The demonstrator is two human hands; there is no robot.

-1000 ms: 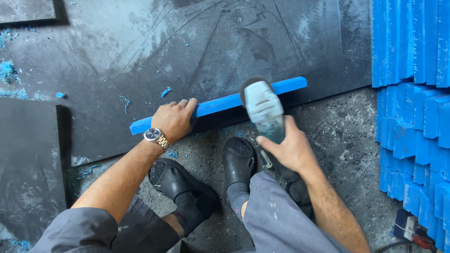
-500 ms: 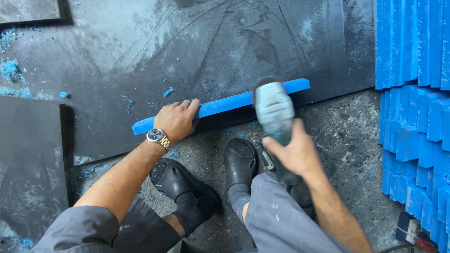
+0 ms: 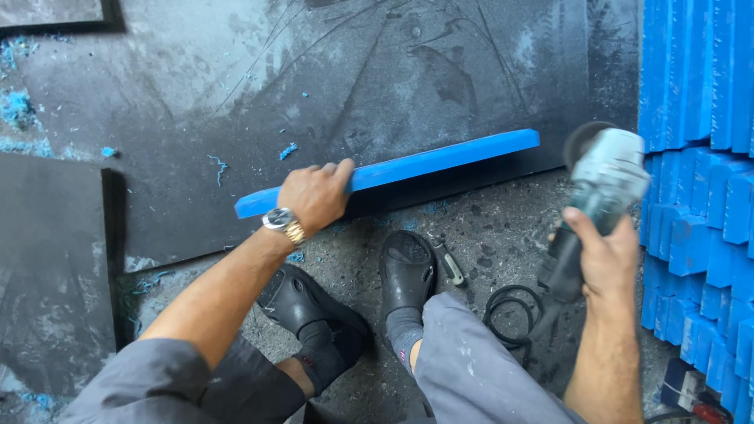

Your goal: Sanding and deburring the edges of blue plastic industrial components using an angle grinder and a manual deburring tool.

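A long blue plastic strip lies along the near edge of a big dark board on the floor. My left hand, with a metal wristwatch, grips the strip near its left end. My right hand holds a grey-green angle grinder by its body, off the strip's right end and clear of it. The grinder's disc end points away from me.
Stacked blue plastic pieces fill the right side. Another dark board lies at the left. My feet in black clogs stand on the gritty floor, next to a small wrench and a coiled black cable. Blue shavings lie scattered.
My right hand has carried the grinder off the blue strip and out to the right, past the strip's end. My left hand stays on the strip.
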